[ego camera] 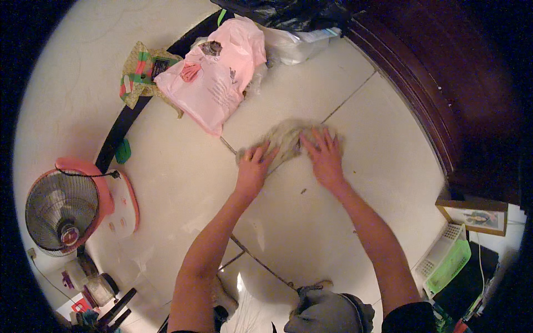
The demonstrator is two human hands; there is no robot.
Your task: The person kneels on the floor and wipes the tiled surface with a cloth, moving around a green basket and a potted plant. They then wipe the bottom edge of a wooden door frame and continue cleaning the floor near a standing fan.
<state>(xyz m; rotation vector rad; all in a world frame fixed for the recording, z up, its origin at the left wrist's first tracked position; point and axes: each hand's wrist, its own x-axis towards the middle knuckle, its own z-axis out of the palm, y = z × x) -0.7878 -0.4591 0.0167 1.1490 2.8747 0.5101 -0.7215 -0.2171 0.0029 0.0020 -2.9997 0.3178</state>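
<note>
A crumpled grey-beige cloth (285,139), blurred, lies bunched on the pale tiled floor (287,220). My left hand (255,168) holds down its left end, fingers bent over the fabric. On its right end rests my right hand (324,156), fingers spread and pressing the cloth to the floor. Both forearms reach forward from the bottom of the view. Between my wrists, a small dark bit of debris (303,191) is on the tile. Beyond the cloth sits a pink plastic bag (220,79) with dark printing, its near corner pointing towards my left hand.
A patterned green-and-red package (143,77) leans by the pink bag, with a clear plastic bag (291,45) behind. Left stands a pink round heater (66,208) with a wire grille. Dark wooden furniture (433,83) borders the right, near a framed picture (479,217) and green basket (449,266).
</note>
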